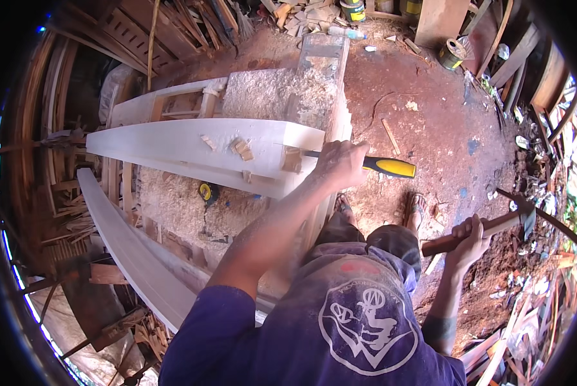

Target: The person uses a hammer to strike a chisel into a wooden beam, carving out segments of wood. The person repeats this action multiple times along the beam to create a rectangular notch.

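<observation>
My left hand (341, 166) is closed around a chisel with a yellow and black handle (394, 168). Its blade points left at a small bare-wood recess (292, 161) in the near end of a long white-coated timber (185, 140); I cannot tell whether the tip touches. Several wood chips (242, 149) lie on the timber's face. Out to the right, apart from the timber, my right hand (468, 244) grips a hammer by its wooden handle (504, 224). The hammer's dark head is toward the right, away from the chisel.
Under the timber is a shavings-covered workbench (320, 96). A yellow and black tape measure (206, 192) lies on the shavings. A long curved board (127, 251) rests at the left. Cans (452, 53) and scrap wood edge the reddish dirt floor (423, 122); my feet stand beside the bench.
</observation>
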{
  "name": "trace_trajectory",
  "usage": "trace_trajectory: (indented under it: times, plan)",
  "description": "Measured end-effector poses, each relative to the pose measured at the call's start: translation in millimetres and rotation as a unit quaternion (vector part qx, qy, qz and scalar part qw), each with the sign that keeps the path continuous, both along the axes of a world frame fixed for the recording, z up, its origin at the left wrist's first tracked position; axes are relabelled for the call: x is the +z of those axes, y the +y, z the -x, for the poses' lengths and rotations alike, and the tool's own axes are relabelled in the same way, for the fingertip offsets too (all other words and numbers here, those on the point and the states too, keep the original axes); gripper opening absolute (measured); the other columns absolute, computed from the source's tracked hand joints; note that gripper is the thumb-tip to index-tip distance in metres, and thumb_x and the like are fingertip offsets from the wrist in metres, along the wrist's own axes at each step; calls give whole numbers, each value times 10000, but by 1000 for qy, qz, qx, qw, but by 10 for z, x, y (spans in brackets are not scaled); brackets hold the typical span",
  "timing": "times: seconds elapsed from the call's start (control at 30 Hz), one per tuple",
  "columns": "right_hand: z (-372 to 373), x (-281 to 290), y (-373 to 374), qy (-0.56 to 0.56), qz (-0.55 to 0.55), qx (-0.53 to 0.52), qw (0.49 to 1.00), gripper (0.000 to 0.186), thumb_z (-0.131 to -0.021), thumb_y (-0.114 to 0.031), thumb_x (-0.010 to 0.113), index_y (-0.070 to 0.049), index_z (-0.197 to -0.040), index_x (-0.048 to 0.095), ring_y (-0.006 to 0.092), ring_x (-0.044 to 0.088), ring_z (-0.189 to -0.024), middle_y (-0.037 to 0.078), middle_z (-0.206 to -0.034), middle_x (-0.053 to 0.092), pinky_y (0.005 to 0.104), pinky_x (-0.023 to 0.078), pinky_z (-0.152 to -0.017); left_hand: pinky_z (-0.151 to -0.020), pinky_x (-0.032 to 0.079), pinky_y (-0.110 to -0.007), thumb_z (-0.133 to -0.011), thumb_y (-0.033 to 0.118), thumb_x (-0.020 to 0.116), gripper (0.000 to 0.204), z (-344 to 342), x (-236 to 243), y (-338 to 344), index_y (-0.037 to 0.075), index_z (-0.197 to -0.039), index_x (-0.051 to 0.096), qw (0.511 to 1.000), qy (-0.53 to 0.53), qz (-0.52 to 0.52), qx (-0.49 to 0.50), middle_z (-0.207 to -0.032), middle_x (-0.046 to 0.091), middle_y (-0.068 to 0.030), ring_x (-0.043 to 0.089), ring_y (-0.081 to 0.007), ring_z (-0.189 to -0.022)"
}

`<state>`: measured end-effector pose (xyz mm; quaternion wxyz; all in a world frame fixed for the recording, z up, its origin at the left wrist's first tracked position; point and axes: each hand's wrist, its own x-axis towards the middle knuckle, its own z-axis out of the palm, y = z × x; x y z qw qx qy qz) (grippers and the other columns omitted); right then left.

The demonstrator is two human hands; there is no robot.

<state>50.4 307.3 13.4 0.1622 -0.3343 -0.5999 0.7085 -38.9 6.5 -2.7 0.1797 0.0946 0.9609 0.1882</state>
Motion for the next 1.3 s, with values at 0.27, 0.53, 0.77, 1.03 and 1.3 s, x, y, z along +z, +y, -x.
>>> trace_trajectory:
  times: [0.27, 0.53, 0.77, 1.03, 1.3]
  plan:
    - [-175, -327, -185, -68, -8, 326, 943, 116, -866, -20, 487, -121, -816, 515, 54, 393, -425, -23, -578, 460, 241, 320, -327, -740, 540, -481, -727, 196, 784, 280, 24, 82, -47, 72, -946, 660, 999, 31, -4, 25, -783, 693, -160, 697, -365, -783]
    - [-209, -430, -388, 1, -93, 264, 960, 137, -903, -127, 545, -133, -779, 489, 61, 389, -451, -31, -573, 437, 233, 340, -386, -803, 549, -488, -781, 197, 715, 246, 127, 126, 37, 60, -980, 667, 999, 26, -7, 30, -831, 715, -205, 715, -375, -845]
    - [30, -152, 82, -54, -89, 229, 968, 163, -859, -124, 533, -144, -707, 477, 39, 362, -367, -34, -522, 430, 228, 280, -299, -775, 542, -488, -775, 203, 731, 228, 69, 95, -73, 71, -947, 661, 998, 31, -2, 56, -827, 708, -190, 703, -379, -825]
    - [-89, -165, -576, -178, -116, 449, 868, 101, -829, -119, 578, -33, -879, 559, 160, 486, -563, 18, -690, 509, 342, 418, -548, -861, 519, -506, -797, 218, 706, 271, 38, 37, -162, 69, -1014, 642, 999, 4, -25, 46, -886, 718, -194, 697, -390, -922]
    - [71, -84, -479, 34, 14, 128, 991, 269, -808, -12, 470, -164, -587, 441, 23, 378, -379, -17, -482, 424, 223, 322, -310, -878, 519, -488, -787, 197, 697, 281, 69, 122, -104, 75, -1036, 655, 998, -33, 16, 46, -947, 718, -185, 692, -367, -976]
